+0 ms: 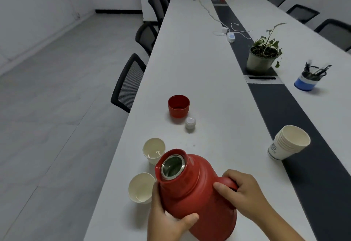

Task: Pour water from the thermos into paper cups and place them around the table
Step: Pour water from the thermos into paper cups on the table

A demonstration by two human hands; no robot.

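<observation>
The left hand [171, 220] is cradling the red thermos [197, 197] from below, fingers clasped round its body, while the right hand [245, 193] is gripping the handle, tilting the open mouth toward two paper cups [141, 187] standing just left of the fingers. Beyond them on the bench [199, 60], the red lid [178, 106] and white stopper [190, 123] are resting apart, presumably clearing the spout. The spare cup stack [288, 142] is lying to the right.

The thermos [197, 193] looks like smooth red plastic with a shiny metal mouth ring. The 2 paper cups [153, 150] are matt cream. The table [190, 66] is smooth matt white; the chair backs [131, 83] are black mesh.
</observation>
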